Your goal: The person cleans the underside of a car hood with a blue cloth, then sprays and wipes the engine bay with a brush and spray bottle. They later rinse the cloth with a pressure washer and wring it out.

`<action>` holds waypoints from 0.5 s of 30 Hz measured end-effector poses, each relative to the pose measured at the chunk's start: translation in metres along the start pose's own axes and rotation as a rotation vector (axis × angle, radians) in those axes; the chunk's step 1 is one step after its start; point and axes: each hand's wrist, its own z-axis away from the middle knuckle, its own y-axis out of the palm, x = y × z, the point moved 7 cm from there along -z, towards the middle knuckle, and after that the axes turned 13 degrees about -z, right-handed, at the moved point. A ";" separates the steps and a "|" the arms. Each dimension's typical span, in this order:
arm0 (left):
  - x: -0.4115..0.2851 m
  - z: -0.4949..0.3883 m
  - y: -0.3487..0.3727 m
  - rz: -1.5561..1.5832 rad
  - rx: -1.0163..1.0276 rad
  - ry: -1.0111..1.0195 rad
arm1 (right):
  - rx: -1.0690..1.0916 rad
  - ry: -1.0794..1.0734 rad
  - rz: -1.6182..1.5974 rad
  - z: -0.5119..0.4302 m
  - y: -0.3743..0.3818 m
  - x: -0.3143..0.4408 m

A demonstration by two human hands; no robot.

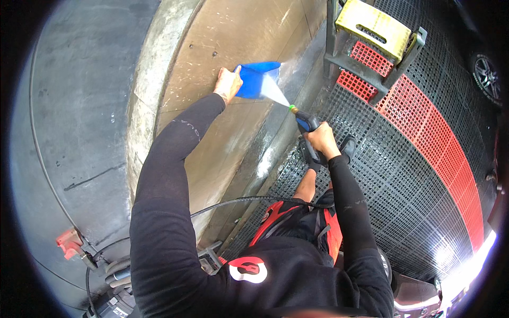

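Note:
My left hand (228, 83) grips the edge of a blue sheet or cloth (250, 81), holding it up against the brown wall panel (214, 51). With my right hand (321, 139) I hold a pressure-washer spray gun (309, 124) by its grip. Its green-tipped nozzle points at the blue piece, and a white fan of water strikes its right part. The trigger and most of my right fingers are hidden. A black hose (238, 199) runs across in front of my legs.
A yellow-topped step stool (373, 28) stands at the upper right on black and red floor grating (421, 115). Cars are parked at the right and lower right. A red fitting (69, 243) and coiled hoses are at the lower left.

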 end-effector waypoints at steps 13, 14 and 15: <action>-0.002 -0.006 0.010 0.085 0.021 -0.042 | -0.015 -0.310 -0.074 0.070 -0.002 0.060; -0.002 -0.006 0.011 0.080 0.046 -0.028 | -0.043 -0.268 -0.063 0.065 -0.001 0.056; -0.002 -0.006 0.009 0.057 0.044 -0.021 | -0.056 -0.246 -0.057 0.056 0.001 0.054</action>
